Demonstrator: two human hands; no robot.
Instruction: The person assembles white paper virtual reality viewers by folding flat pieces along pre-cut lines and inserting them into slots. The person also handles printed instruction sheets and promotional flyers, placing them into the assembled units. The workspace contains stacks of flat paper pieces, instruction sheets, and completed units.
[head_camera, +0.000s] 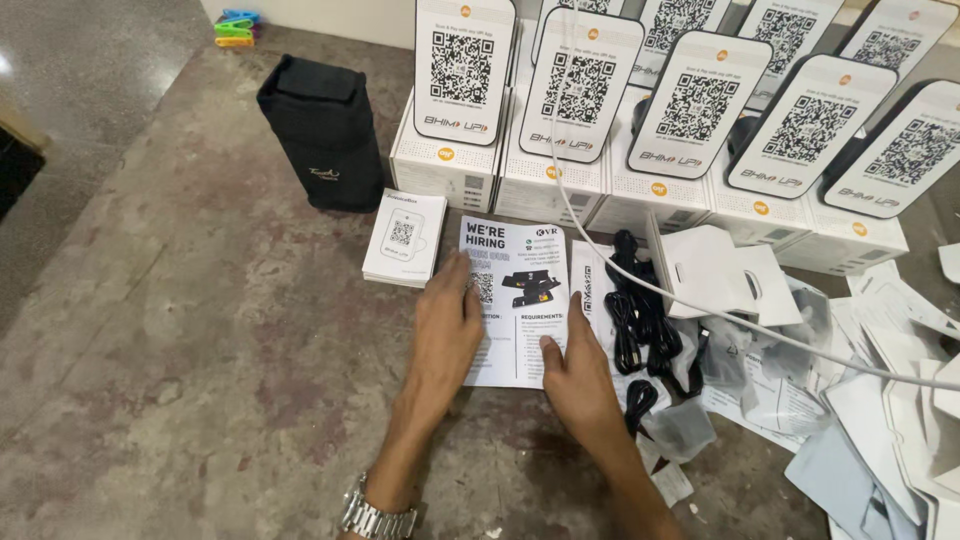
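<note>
On the worn stone floor (200, 330), just in front of the row of white boxes (560, 180), I am watching both hands working a stack of printed flyers (515, 300); the left hand (450, 325) is lying flat with fingers spread along the stack's left edge, gripping nothing, only pressing; the right hand (575, 365) is resting open at the lower right corner, thumb on the paper, likewise clamped on nothing. I am judging the step as squaring the sheets; to do it well, I am thinking the palms should be pushing inward evenly from both long sides, keeping the sheets flat against the floor so no corner is curling, and keeping the right wrist away from the bundled black cables (635, 320) lying just beside the stack. The flyers are lying face up, long axis running away from the person toward the boxes, tilted only slightly; the bold heading is sitting at the far end and reading upright from here, so the top is pointing away. A smaller pile of white cards (403, 238) is lying just left of the flyers; a black pouch (322, 130) is standing behind it; a white cord (700, 305) is crossing over the torn packaging (860, 400) at the right.
</note>
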